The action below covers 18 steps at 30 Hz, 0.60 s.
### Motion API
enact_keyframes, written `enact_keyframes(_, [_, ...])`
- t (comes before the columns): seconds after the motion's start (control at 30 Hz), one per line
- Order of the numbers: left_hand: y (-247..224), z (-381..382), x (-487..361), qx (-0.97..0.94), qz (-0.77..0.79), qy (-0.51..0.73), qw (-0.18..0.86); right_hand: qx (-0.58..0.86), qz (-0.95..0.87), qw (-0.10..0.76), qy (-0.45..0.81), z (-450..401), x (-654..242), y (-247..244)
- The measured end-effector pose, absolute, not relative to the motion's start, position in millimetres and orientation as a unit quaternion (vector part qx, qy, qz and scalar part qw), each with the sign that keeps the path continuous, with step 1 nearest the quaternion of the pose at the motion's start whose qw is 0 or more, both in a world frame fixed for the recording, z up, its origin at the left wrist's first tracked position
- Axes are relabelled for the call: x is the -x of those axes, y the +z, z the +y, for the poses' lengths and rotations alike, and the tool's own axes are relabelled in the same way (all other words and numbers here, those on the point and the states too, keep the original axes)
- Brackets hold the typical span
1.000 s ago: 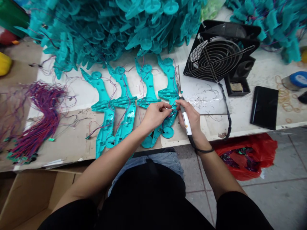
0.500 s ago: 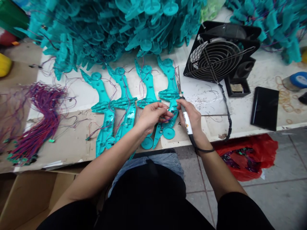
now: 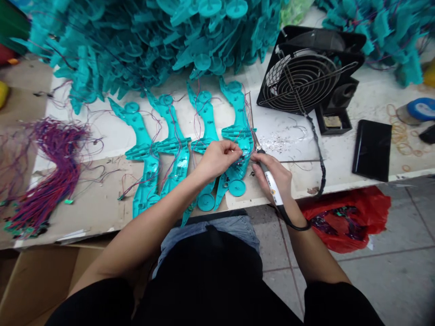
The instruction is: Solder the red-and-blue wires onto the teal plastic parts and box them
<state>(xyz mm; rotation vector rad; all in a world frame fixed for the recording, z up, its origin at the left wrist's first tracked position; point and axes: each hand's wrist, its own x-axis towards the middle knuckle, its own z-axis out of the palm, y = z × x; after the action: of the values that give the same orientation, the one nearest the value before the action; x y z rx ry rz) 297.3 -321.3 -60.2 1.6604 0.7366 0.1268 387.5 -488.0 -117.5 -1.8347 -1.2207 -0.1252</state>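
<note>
My right hand grips a soldering iron with a white and black handle. Its metal tip points up and away, beside the rightmost teal plastic shell. Over the lower half of that shell, my left hand is closed in a pinch on thin wires; their ends are too small to make out. To its left lie several similar teal shells in a row, with red and blue wires running over them. Round teal discs show at their near ends.
A large heap of teal shells rises behind. A black fan stands at the back right, beside a soldering stand with sponge. A black box lies further right. Bundled wires lie left; a red bag is below the table.
My left hand has shifted slightly up over the shell, its fingers more tightly together. The soldering iron has moved slightly down and right with my right hand. The view has shifted a little.
</note>
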Motion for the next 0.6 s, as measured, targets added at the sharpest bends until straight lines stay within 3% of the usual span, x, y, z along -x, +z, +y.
enact_keyframes(0.13, [-61.6,-319.8,-296.6,-0.809,0.287,0.038,0.512,0.737,-0.479,0.475,-0.040,-494.8,-380.9,-115.7])
enact_keyframes(0.3, [-71.8,-326.2,-294.0,-0.814,0.291,0.106,0.492,0.713,-0.394,0.577,-0.056,-496.9,-374.4,-115.2])
enact_keyframes(0.4, [-70.3,-332.3,-294.8,-0.787,0.292,0.128,0.528,0.705,-0.377,0.599,-0.049,-491.8,-375.3,-113.8])
enact_keyframes(0.6, [-60.5,-338.0,-304.6,-0.585,0.387,0.081,0.708,0.726,-0.377,0.576,-0.015,-477.4,-380.9,-108.1])
